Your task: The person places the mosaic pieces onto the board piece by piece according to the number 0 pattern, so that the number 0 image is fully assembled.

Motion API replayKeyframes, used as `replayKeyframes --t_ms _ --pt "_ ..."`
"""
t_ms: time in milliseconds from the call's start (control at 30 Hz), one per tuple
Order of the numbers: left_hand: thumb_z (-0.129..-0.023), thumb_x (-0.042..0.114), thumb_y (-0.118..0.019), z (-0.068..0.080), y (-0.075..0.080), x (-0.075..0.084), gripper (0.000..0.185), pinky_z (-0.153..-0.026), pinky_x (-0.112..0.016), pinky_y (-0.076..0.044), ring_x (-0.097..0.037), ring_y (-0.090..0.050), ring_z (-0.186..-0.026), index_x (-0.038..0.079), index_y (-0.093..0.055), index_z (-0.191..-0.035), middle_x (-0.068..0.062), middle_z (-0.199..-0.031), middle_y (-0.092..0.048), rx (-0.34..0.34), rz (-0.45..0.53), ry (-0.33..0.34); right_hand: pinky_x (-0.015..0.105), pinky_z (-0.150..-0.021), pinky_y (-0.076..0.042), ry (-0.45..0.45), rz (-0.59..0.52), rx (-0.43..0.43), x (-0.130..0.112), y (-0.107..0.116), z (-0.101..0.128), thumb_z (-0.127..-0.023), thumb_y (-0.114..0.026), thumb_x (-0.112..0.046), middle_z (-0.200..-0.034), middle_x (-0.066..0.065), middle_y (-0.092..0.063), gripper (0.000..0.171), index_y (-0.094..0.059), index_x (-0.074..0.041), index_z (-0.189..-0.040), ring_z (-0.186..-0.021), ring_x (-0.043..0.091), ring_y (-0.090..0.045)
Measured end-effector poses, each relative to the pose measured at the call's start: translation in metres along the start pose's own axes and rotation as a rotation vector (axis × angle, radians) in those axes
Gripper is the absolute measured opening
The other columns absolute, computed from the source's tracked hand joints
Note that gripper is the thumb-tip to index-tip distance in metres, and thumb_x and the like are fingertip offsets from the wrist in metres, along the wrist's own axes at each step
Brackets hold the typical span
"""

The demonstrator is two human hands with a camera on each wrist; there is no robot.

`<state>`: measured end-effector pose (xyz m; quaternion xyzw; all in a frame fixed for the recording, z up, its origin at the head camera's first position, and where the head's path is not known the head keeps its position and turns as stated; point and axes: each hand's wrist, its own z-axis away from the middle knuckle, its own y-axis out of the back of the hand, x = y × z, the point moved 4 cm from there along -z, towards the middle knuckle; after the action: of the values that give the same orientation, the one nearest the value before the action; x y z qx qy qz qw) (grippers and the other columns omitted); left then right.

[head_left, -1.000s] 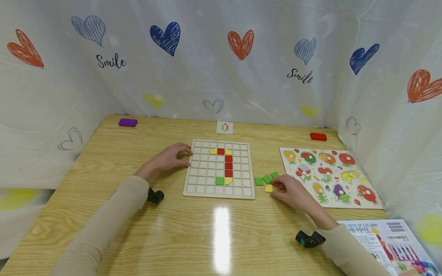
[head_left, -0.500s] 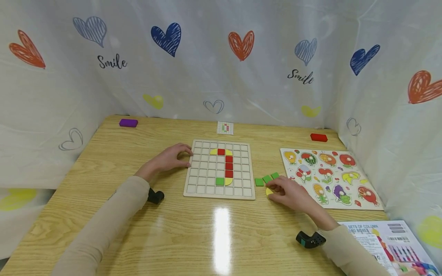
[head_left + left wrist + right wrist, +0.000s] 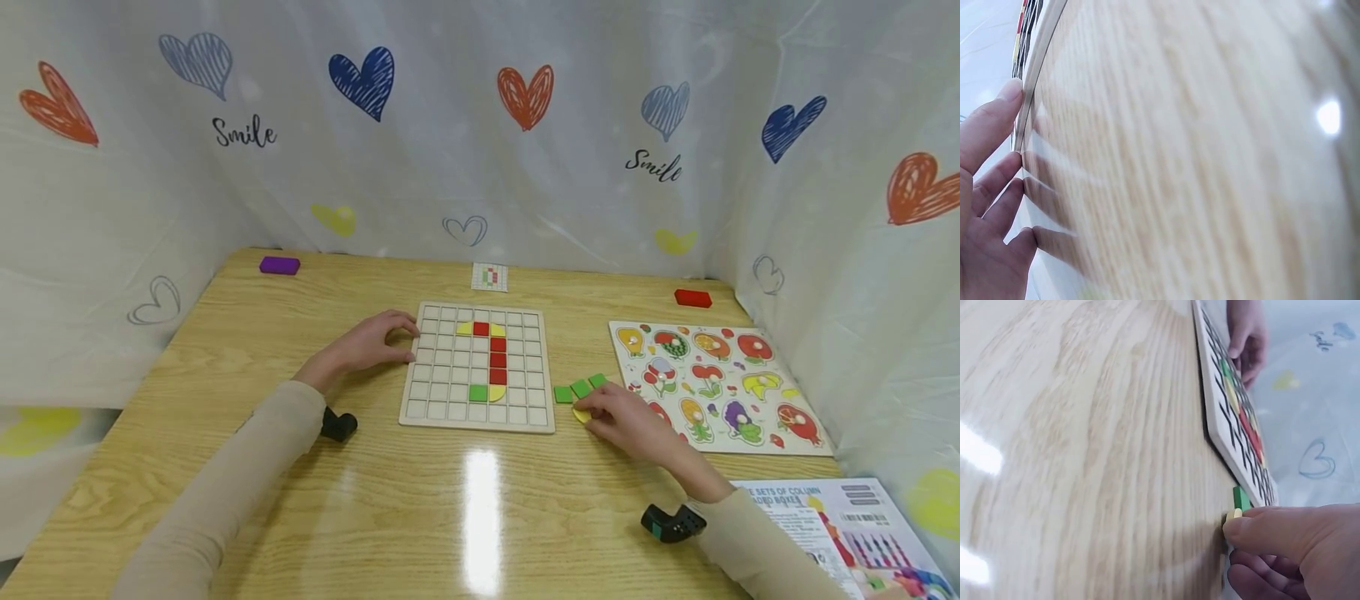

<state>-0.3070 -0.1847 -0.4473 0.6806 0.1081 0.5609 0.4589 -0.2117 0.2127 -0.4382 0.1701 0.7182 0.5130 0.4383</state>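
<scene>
The left hand rests on the table at the grid board's nine o'clock edge, fingertips touching the rim, probably to keep the board from sliding. Its fingers look relaxed and fairly straight, holding nothing.

The right hand lies at the board's four o'clock, just off its corner. Thumb and forefinger are curled round a small yellow piece, pinching it against the table, so it seems about to be lifted. Three green squares sit in a row at the hand's eleven o'clock, kept close for easy reach. Both forearms lie low, in beige sleeves.
</scene>
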Motion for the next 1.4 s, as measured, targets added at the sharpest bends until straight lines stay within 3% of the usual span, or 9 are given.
replayKeyframes --t_ms 333,467,667,967,1200,1400 --pt "-0.091 0.023 -0.072 -0.001 0.002 0.002 0.039 -0.113 -0.054 -0.028 -0.037 -0.036 -0.137 0.006 -0.061 -0.124 -0.016 -0.144 -0.043 -0.005 0.006 -0.006 0.030 -0.077 -0.054 -0.050 -0.181 0.056 -0.015 0.009 -0.033 -0.092 -0.068 -0.007 -0.108 0.006 -0.061 0.027 -0.070 -0.005 -0.119 -0.091 0.017 -0.059" --pt "-0.091 0.024 -0.072 -0.001 0.002 0.003 0.040 -0.113 -0.053 -0.029 -0.037 -0.037 -0.136 0.006 -0.061 -0.124 -0.016 -0.144 -0.044 -0.009 0.007 -0.016 0.030 -0.078 -0.056 -0.012 -0.226 0.077 -0.028 0.001 -0.055 -0.091 -0.069 -0.006 -0.108 0.008 -0.062 0.027 -0.071 -0.004 -0.118 -0.090 0.017 -0.061" --pt "-0.090 0.023 -0.073 -0.002 0.001 0.001 0.040 -0.113 -0.052 -0.029 -0.037 -0.037 -0.136 0.005 -0.062 -0.123 -0.016 -0.143 -0.045 -0.009 0.008 -0.027 0.028 -0.078 -0.055 0.001 -0.273 0.017 -0.052 -0.019 -0.088 -0.091 -0.069 -0.008 -0.107 0.008 -0.062 0.028 -0.070 -0.004 -0.118 -0.089 0.015 -0.060" --pt "-0.089 0.024 -0.074 -0.003 0.001 0.002 0.040 -0.114 -0.051 -0.028 -0.036 -0.037 -0.136 0.005 -0.062 -0.122 -0.017 -0.143 -0.046 -0.003 -0.014 -0.018 0.024 -0.073 -0.051 0.066 -0.203 -0.046 -0.086 -0.045 -0.120 -0.089 -0.073 -0.013 -0.102 0.003 -0.063 0.025 -0.072 -0.007 -0.114 -0.086 0.012 -0.059" --pt "-0.089 0.025 -0.074 -0.003 0.001 0.000 0.039 -0.113 -0.051 -0.029 -0.035 -0.038 -0.135 0.006 -0.062 -0.121 -0.016 -0.142 -0.047 0.008 -0.019 -0.015 0.025 -0.073 -0.048 0.066 -0.089 -0.110 -0.098 -0.060 -0.127 -0.090 -0.073 -0.018 -0.104 -0.001 -0.063 0.026 -0.073 -0.011 -0.114 -0.085 0.010 -0.055" --pt "-0.089 0.024 -0.074 -0.001 0.002 0.000 0.039 -0.113 -0.051 -0.029 -0.036 -0.038 -0.135 0.006 -0.063 -0.121 -0.016 -0.142 -0.047 0.009 -0.014 -0.024 0.026 -0.072 -0.047 0.066 -0.082 -0.103 -0.101 -0.062 -0.128 -0.090 -0.072 -0.019 -0.104 -0.001 -0.063 0.025 -0.072 -0.011 -0.114 -0.084 0.011 -0.054"
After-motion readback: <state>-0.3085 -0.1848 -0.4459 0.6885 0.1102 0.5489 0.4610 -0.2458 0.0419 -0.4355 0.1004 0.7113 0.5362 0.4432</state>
